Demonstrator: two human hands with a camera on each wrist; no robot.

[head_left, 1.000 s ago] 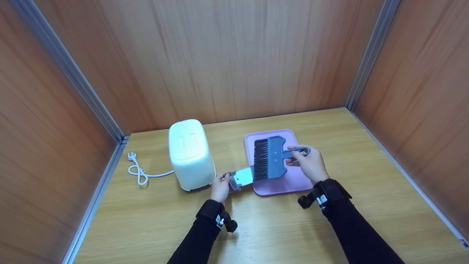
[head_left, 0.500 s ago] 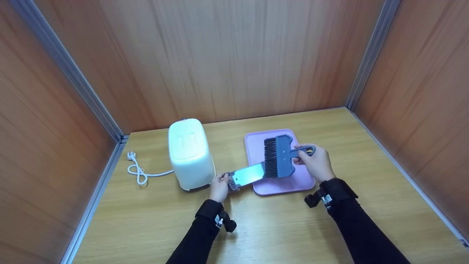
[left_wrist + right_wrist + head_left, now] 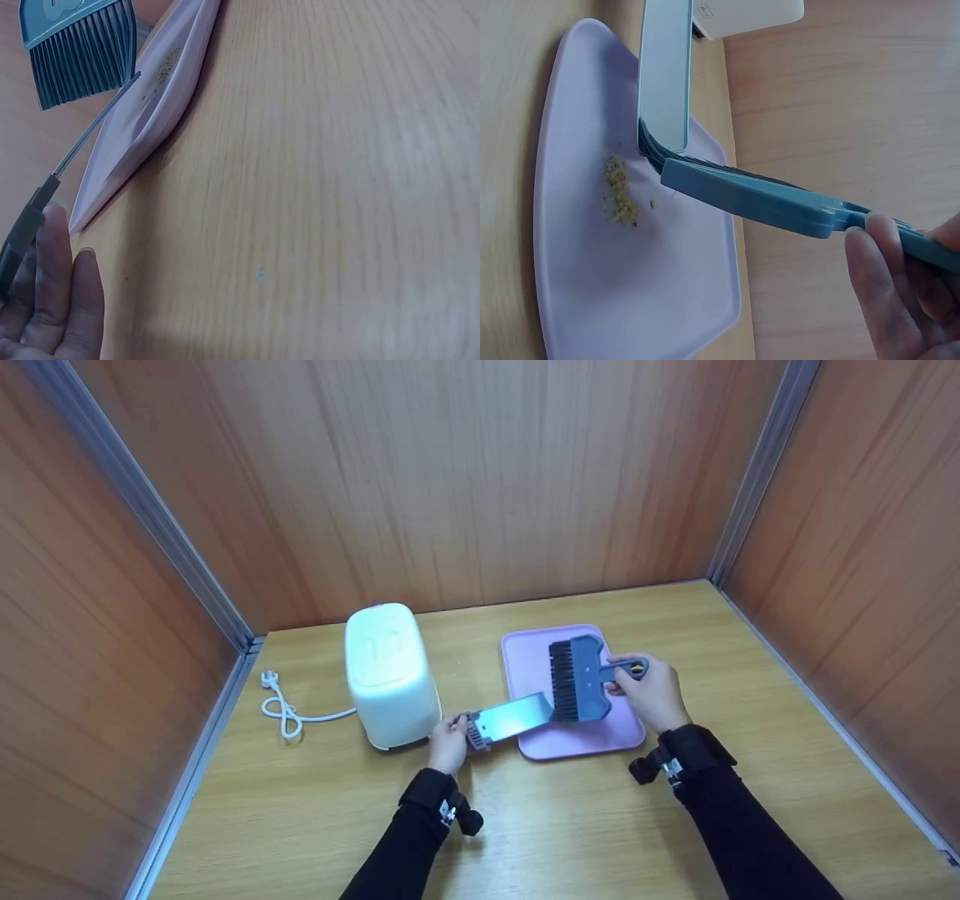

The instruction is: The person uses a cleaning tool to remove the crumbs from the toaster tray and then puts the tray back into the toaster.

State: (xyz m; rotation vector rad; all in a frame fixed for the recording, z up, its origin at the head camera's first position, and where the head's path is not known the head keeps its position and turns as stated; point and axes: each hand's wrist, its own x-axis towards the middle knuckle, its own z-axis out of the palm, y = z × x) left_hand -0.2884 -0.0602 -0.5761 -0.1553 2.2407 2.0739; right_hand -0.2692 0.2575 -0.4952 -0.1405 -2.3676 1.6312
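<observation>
The left hand (image 3: 448, 744) pinches the ribbed grip of a thin metal crumb tray (image 3: 510, 720), likely light, stiff and sharp-edged, slanted over the lilac tray (image 3: 525, 660). The right hand (image 3: 651, 690) grips the blue brush (image 3: 581, 679) by its rigid handle, soft bristles meeting the crumb tray's end.

Left hand (image 3: 448, 744) and right hand (image 3: 651, 692) both reach forward, fingers curled.

Blue brush (image 3: 581, 679) (dark bristles), lilac tray (image 3: 525, 660), white toaster (image 3: 390, 675).

Black sleeves (image 3: 739, 840); black wrist-strapped cameras (image 3: 459, 814).
</observation>
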